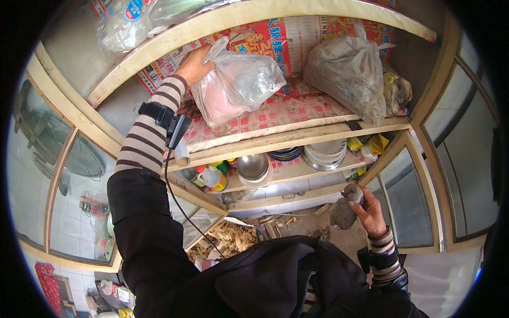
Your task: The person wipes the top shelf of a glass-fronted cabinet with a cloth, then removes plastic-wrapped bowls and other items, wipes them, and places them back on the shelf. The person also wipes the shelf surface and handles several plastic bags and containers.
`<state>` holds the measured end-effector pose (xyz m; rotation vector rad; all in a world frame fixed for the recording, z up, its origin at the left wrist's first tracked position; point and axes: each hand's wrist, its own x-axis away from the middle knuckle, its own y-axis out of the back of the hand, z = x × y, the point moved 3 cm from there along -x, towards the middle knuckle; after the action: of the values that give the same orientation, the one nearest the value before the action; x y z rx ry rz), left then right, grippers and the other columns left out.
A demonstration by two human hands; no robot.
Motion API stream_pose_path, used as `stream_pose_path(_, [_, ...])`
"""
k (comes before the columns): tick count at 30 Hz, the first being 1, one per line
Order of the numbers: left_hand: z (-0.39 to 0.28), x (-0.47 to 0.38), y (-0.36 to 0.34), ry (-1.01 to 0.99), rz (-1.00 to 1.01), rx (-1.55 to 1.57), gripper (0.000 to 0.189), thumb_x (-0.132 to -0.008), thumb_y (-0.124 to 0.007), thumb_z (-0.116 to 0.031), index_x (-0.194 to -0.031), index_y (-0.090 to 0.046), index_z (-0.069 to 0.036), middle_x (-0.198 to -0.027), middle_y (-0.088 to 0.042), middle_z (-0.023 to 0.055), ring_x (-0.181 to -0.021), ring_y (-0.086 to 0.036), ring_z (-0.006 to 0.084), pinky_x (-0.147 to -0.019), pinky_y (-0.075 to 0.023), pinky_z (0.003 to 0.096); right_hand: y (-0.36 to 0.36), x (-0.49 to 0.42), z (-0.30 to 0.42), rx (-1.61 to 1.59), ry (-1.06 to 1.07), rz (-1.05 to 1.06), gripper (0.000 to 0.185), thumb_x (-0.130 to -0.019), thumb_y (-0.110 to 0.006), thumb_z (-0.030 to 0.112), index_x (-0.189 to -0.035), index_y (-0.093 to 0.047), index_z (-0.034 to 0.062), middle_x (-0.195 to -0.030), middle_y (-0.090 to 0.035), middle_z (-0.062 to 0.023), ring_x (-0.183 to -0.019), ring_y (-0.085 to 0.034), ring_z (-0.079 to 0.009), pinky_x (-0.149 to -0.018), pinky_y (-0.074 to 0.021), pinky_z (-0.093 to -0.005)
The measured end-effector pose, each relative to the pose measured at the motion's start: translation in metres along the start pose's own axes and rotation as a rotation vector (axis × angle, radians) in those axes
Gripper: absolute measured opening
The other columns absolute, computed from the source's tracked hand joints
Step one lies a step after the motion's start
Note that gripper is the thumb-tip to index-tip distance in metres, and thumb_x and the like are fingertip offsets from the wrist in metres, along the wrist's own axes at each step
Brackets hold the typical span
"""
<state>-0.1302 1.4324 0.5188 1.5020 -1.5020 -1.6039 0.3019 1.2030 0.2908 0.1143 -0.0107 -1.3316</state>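
My left hand (197, 65) grips the knotted top of a clear plastic bag (238, 85) with something pink and something clear inside. The bag rests on the upper cabinet shelf, which is lined with red patterned sheeting (254, 123) and printed paper. At the lower right, my right hand (370, 210) holds a grey, dusty rag or sponge (344, 214), clear of the shelves; its exact kind cannot be told. A second tied plastic bag (346, 71), greyish and dusty, sits on the same shelf to the right, beside a yellowish packet (397, 89).
The lower shelf holds a metal bowl (253, 167), stacked plates (325, 153) and a bottle with a red cap (212, 177). Glass-paned doors (405, 198) flank the cabinet. Wood shavings (228, 238) lie below. A black cable (185, 210) hangs from my left wrist.
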Motion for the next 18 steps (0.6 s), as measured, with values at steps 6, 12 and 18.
stream_pose_path(6, [0.000, 0.005, -0.012, -0.042, -0.023, 0.286, 0.040, -0.073, -0.059, -0.008, -0.112, -0.053, 0.001, -0.095, -0.063, 0.0173, -0.088, -0.060, 0.0257, -0.081, -0.0461, 0.0323, -0.004, -0.001, 0.000, 0.011, -0.008, 0.003, 0.037, -0.086, -0.058, 0.009, -0.120, -0.046, 0.0003, -0.108, -0.056, -0.0067, -0.101, -0.051, -0.0147, -0.089, -0.0401, -0.0281])
stream_pose_path(12, [-0.021, 0.030, -0.012, 0.208, 0.000, 0.561, 0.037, -0.077, -0.059, -0.004, -0.112, -0.053, 0.006, -0.099, -0.062, 0.0142, -0.085, -0.060, 0.0202, -0.078, -0.0480, 0.0297, -0.010, -0.007, 0.003, -0.110, -0.036, 0.048, 0.033, -0.092, -0.051, 0.017, -0.121, -0.047, 0.0017, -0.110, -0.056, -0.0061, -0.103, -0.050, -0.0147, -0.090, -0.0394, -0.0284])
stream_pose_path(18, [-0.040, 0.046, -0.012, 0.328, -0.029, 0.744, 0.029, -0.079, -0.057, -0.005, -0.104, -0.057, 0.010, -0.088, -0.063, 0.0147, -0.075, -0.061, 0.0173, -0.067, -0.0506, 0.0281, -0.024, -0.017, -0.002, -0.610, -0.071, 0.053, 0.035, -0.096, -0.044, 0.026, -0.126, -0.044, 0.0068, -0.115, -0.052, -0.0058, -0.107, -0.049, -0.0172, -0.093, -0.0404, -0.0335])
